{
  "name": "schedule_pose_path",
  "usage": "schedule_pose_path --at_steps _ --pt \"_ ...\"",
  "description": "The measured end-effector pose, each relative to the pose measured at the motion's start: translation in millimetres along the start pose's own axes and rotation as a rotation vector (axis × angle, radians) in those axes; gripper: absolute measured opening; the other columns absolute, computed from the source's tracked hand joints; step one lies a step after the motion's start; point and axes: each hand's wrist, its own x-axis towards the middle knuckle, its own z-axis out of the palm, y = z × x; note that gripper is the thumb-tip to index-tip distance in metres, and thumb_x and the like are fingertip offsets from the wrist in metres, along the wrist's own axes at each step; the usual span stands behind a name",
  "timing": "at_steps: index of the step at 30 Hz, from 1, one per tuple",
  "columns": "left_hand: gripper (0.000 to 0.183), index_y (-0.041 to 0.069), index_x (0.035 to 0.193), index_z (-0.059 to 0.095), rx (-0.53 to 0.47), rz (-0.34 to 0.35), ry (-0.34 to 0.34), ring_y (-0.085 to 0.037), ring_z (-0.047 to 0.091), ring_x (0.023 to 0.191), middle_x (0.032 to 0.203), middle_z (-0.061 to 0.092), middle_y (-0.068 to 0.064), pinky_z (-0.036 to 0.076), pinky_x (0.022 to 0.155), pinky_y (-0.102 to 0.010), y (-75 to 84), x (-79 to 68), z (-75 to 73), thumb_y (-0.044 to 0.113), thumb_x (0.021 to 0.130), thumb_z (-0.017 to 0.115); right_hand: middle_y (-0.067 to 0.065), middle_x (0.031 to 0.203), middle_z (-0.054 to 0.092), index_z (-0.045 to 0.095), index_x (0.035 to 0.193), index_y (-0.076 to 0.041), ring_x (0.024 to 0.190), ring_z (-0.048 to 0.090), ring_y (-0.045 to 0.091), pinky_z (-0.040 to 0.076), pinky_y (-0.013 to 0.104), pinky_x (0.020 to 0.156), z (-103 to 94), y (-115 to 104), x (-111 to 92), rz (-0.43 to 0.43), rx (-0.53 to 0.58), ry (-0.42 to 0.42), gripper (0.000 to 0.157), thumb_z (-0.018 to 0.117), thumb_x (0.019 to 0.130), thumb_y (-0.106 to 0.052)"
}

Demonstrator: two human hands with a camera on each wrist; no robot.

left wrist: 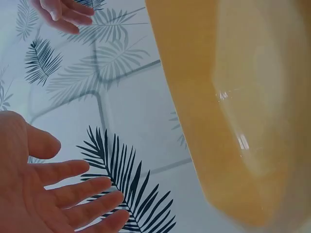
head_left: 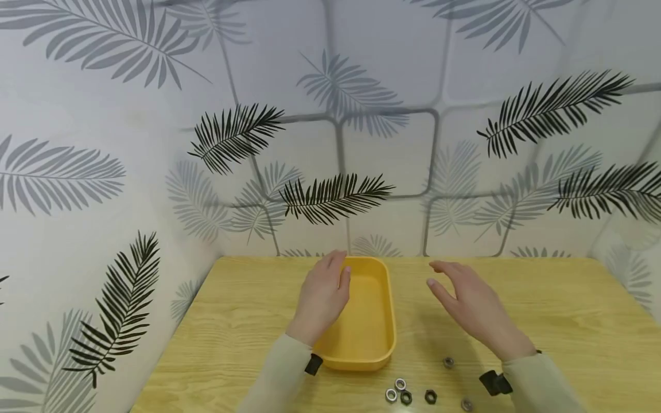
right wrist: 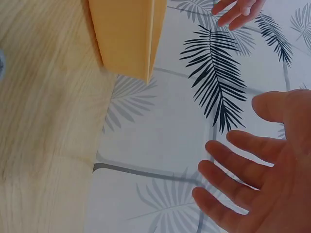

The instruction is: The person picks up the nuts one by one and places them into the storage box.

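Observation:
A yellow rectangular tray stands on the wooden table. In the head view my left hand hovers over its left side, and the left wrist view shows that hand with fingers spread and holding nothing. To the right of the tray, my right hand is raised above the table, thumb apart from loosely extended fingers. In the right wrist view its palm holds nothing. Several metal nuts lie near the front, among them a silver nut, a dark nut and a nut below my right hand.
The light wooden table meets a pale wall printed with leaves at its back edge. Another nut lies by the front, near the right sleeve. A black strap sits on the right wrist.

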Motion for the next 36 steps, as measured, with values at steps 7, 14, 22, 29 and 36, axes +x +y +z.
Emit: schedule_pose_path --at_steps 7,14,22,29,36 --pt "0.036 0.005 0.136 0.056 -0.054 -0.017 0.107 -0.03 0.056 0.121 0.133 0.057 -0.011 0.048 0.097 -0.046 -8.2 -11.9 -8.8 0.02 0.103 0.051 0.01 0.118 0.064 0.063 0.124 -0.007 0.109 0.058 0.03 0.046 0.055 0.088 -4.3 -0.1 -14.7 -0.033 0.041 0.046 0.037 0.051 0.104 -0.035" --pt "0.035 0.001 0.131 0.058 -0.087 -0.054 0.169 -0.031 0.058 0.117 0.128 0.06 -0.014 0.049 0.095 -0.046 -15.8 -29.5 -17.9 0.015 0.099 0.058 0.006 0.114 0.065 0.065 0.122 -0.01 0.106 0.06 0.028 0.047 0.054 0.087 -9.5 -1.6 -34.4 -0.038 0.053 0.067 0.033 0.053 0.103 -0.034" --pt "0.035 0.0 0.13 0.058 -0.139 -0.143 0.147 -0.033 0.063 0.107 0.125 0.062 -0.016 0.053 0.085 -0.047 -23.6 -49.0 -24.0 0.012 0.097 0.062 -0.001 0.109 0.065 0.066 0.119 -0.014 0.101 0.061 0.023 0.049 0.051 0.084 -15.0 -4.9 -54.8 -0.027 0.045 0.081 0.027 0.055 0.102 -0.032" --pt "0.038 -0.002 0.131 0.057 -0.184 -0.204 0.073 -0.035 0.064 0.103 0.124 0.062 -0.021 0.053 0.081 -0.05 -29.2 -59.0 -24.7 0.01 0.095 0.063 -0.008 0.105 0.065 0.067 0.116 -0.017 0.096 0.061 0.016 0.05 0.047 0.08 -15.8 -5.7 -66.3 -0.03 0.019 0.096 0.021 0.058 0.101 -0.03" --pt "0.044 -0.002 0.134 0.055 -0.202 -0.21 0.016 -0.034 0.064 0.105 0.128 0.06 -0.021 0.053 0.082 -0.05 -31.0 -68.8 -19.9 0.007 0.092 0.066 -0.013 0.102 0.064 0.068 0.114 -0.018 0.095 0.06 0.013 0.051 0.045 0.081 -12.7 -2.0 -75.7 -0.011 0.004 0.084 0.02 0.061 0.099 -0.03"
